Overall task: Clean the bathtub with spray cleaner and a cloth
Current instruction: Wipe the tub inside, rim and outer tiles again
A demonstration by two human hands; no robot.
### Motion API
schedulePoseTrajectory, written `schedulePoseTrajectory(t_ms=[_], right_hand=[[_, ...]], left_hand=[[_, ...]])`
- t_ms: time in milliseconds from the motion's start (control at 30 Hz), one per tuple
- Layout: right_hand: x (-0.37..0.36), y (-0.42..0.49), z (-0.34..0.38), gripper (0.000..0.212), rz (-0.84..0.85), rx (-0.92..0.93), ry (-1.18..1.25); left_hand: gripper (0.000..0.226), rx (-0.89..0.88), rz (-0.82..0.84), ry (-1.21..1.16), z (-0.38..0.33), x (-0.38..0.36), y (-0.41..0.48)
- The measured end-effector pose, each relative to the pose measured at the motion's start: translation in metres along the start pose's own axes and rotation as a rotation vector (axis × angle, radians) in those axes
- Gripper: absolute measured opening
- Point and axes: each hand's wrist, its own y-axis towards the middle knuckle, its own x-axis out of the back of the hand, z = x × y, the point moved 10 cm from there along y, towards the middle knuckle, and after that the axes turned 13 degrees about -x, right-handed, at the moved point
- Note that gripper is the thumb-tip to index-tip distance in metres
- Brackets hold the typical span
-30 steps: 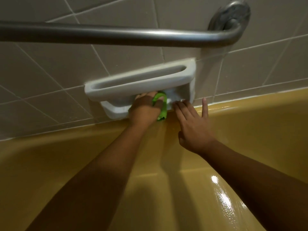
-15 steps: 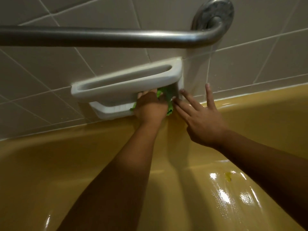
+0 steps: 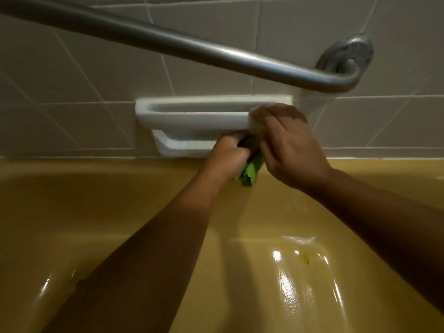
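Observation:
The yellow bathtub (image 3: 96, 200) fills the lower view, its floor wet and shiny. A white ceramic soap dish (image 3: 192, 116) with a handle bar is set in the tiled wall just above the tub's rim. My left hand (image 3: 225, 157) grips a bunched green cloth (image 3: 251, 170) and holds it against the right end of the dish's lower shelf. My right hand (image 3: 288, 150) is above it, fingers curled over the right end of the dish's handle bar. It is slightly blurred. No spray bottle is in view.
A steel grab bar (image 3: 192, 44) slants across the grey wall tiles above the dish and ends in a round flange (image 3: 348, 56) at the upper right. A small dark-yellow spot (image 3: 305, 258) lies on the tub floor.
My right hand lifted off the wall beside the dish and closed its fingers over the bar's right end. My left hand kept the cloth under the dish. The view swung so the dish looks level.

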Motion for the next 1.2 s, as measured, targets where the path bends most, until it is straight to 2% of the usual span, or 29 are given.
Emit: schedulePoseTrajectory(t_ms=[100, 200, 333, 400, 533, 733, 867, 1000, 1100, 1200], right_hand=[[-0.022, 0.028, 0.036, 0.038, 0.055, 0.002, -0.097], [-0.039, 0.048, 0.077, 0.033, 0.056, -0.003, -0.186], [-0.058, 0.064, 0.122, 0.040, 0.089, 0.035, -0.243], [-0.062, 0.068, 0.131, 0.040, 0.102, 0.029, -0.264], [-0.064, 0.072, 0.136, 0.039, 0.055, 0.002, -0.324], [-0.068, 0.074, 0.136, 0.042, 0.038, -0.029, -0.330], [-0.066, 0.074, 0.137, 0.041, -0.019, -0.022, -0.320], [-0.066, 0.074, 0.136, 0.039, -0.027, -0.014, -0.304], [-0.067, 0.074, 0.135, 0.033, -0.023, -0.003, -0.287], [-0.067, 0.074, 0.132, 0.030, -0.020, -0.011, -0.271]], left_hand=[[0.015, 0.043, -0.234, -0.397, 0.021, 0.034, -0.033], [0.014, 0.102, -0.524, -0.599, 0.052, 0.082, -0.070], [0.018, 0.048, -0.928, -0.606, 0.067, 0.163, -0.105], [0.017, -0.013, -1.038, -0.559, 0.058, 0.194, -0.102], [0.030, -0.099, -1.088, -0.595, 0.041, 0.212, -0.066], [0.031, -0.042, -1.041, -0.434, 0.071, 0.175, -0.061], [0.021, 0.098, -1.014, -0.451, 0.113, 0.164, -0.069], [0.016, 0.329, -0.972, -0.617, 0.130, 0.159, -0.072], [0.020, 0.247, -1.035, -0.619, 0.101, 0.177, -0.074], [0.026, 0.017, -1.061, -0.524, 0.051, 0.206, -0.072]])
